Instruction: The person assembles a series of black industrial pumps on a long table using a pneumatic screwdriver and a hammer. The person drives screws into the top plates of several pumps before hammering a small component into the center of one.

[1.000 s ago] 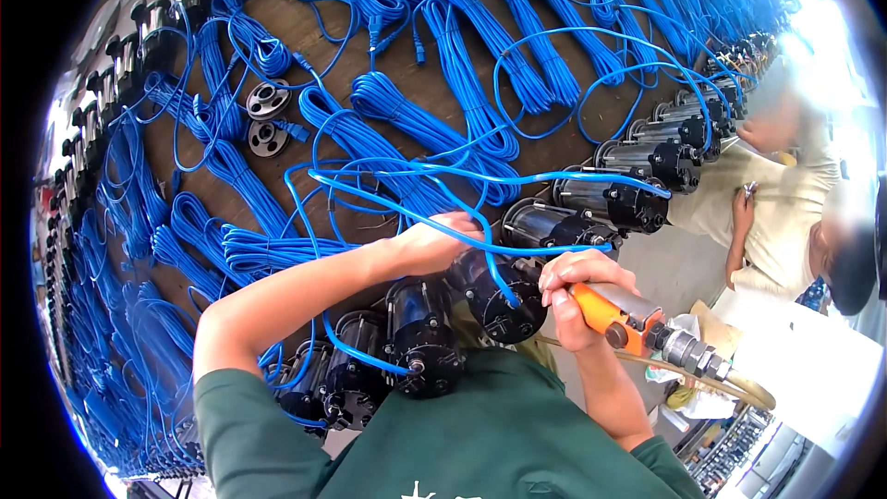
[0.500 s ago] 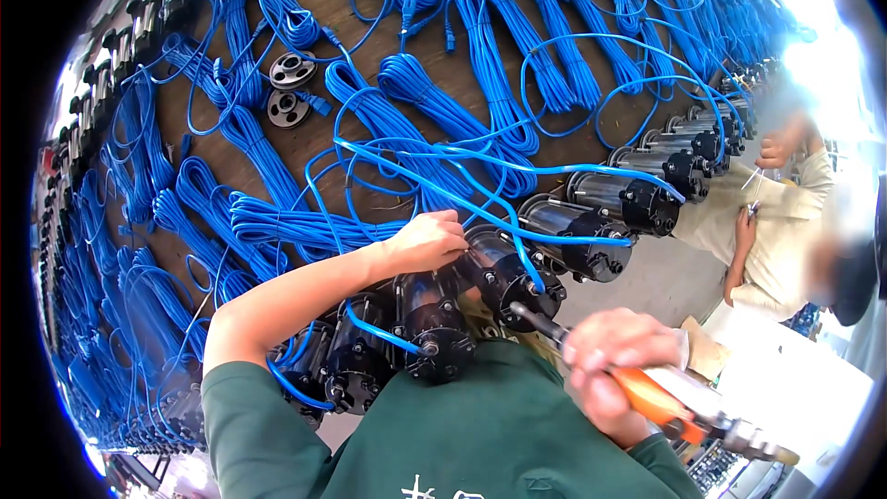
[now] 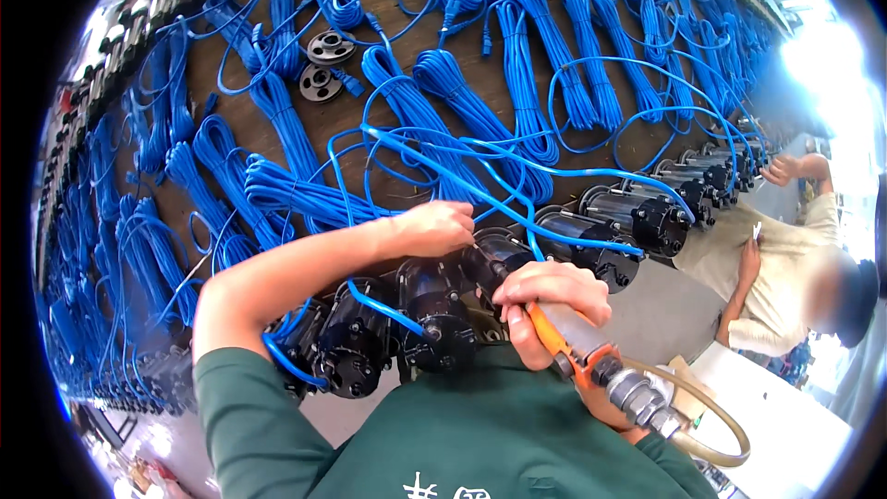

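Observation:
My right hand point(image 3: 547, 300) grips an orange pneumatic screwdriver point(image 3: 577, 359) with a metal fitting and an air hose point(image 3: 711, 416) at its rear. Its tip points at the end of a black pump motor point(image 3: 494, 259) lying at the bench edge. My left hand point(image 3: 434, 226) rests on top of that same motor, fingers curled over it among blue cable point(image 3: 480, 171). More black motors point(image 3: 434, 314) lie in a row to either side.
Many coiled blue cable bundles point(image 3: 443, 97) cover the long brown bench point(image 3: 388, 0). Two round metal flanges point(image 3: 323, 65) lie near the far side. Another person point(image 3: 785, 259) in a light shirt stands at the right beside further motors point(image 3: 647, 212).
My right hand has brought the orange screwdriver back up from the lower right to the motor end. My left hand stays on the motor. The view has shifted slightly.

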Demonstrator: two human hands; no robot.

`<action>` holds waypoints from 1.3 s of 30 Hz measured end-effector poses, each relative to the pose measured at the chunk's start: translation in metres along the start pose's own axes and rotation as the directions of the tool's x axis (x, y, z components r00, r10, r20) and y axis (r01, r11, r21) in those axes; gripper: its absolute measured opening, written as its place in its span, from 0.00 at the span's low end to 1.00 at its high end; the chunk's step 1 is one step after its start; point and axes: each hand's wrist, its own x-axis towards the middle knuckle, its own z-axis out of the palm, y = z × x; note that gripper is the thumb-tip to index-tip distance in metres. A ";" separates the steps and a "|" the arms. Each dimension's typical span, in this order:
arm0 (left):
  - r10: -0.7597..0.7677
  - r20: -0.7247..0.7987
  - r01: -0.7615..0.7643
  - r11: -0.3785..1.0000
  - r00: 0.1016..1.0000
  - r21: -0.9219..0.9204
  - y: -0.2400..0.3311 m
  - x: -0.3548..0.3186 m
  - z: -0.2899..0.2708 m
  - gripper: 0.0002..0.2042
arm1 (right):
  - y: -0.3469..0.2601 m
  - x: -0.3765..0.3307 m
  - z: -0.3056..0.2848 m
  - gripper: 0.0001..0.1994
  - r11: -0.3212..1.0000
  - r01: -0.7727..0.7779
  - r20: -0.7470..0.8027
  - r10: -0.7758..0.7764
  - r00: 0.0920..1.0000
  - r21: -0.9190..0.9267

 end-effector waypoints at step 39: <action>-0.966 -0.176 -0.977 0.165 -0.188 0.138 0.166 0.199 0.225 0.09 | -0.025 -0.092 -0.109 0.21 0.906 -0.068 0.252 -0.044 0.967 0.417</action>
